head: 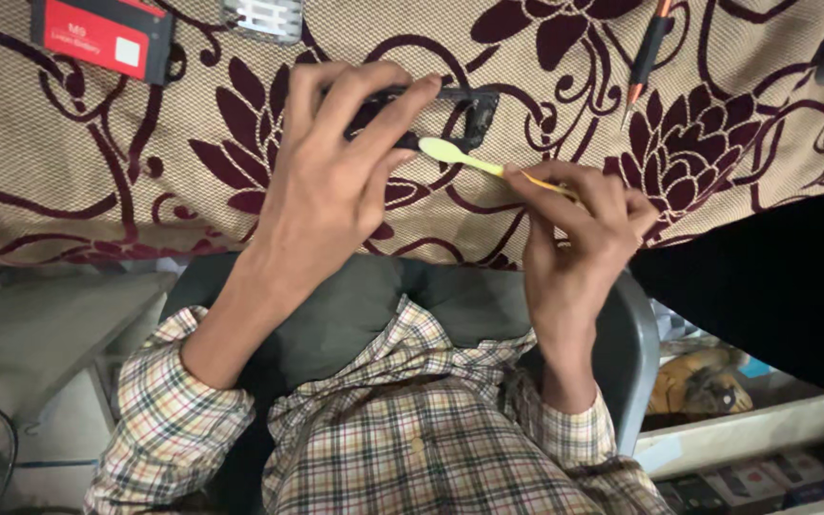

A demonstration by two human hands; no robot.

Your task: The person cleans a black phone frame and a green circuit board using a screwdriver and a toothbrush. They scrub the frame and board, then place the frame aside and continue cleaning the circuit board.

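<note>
Shirt: a checked sleeve (159, 381) covers each forearm, nearest the camera, below both hands.
Right hand: the right hand (579, 243) has its fingers closed in a pinch on the handle of a yellow-green toothbrush (460, 157), thumb and forefinger near the handle's middle.
Toothbrush: its head reaches left past the fingertips and touches the black frame (474, 110). It looks light and slightly springy; a grip close to the head would likely steady it.
Left hand: the left hand (336, 176) curls over the frame, fingers gripping its upper edge, thumb beneath.
Black frame: thin, open-cornered, probably brittle plastic; holding by the edges seems safest.
Cloth: a beige floral tablecloth (97, 162) lies under both hands.
Beyond the fingers: a red-and-black battery (102, 38) far left, a screwdriver (646, 57) far right.
</note>
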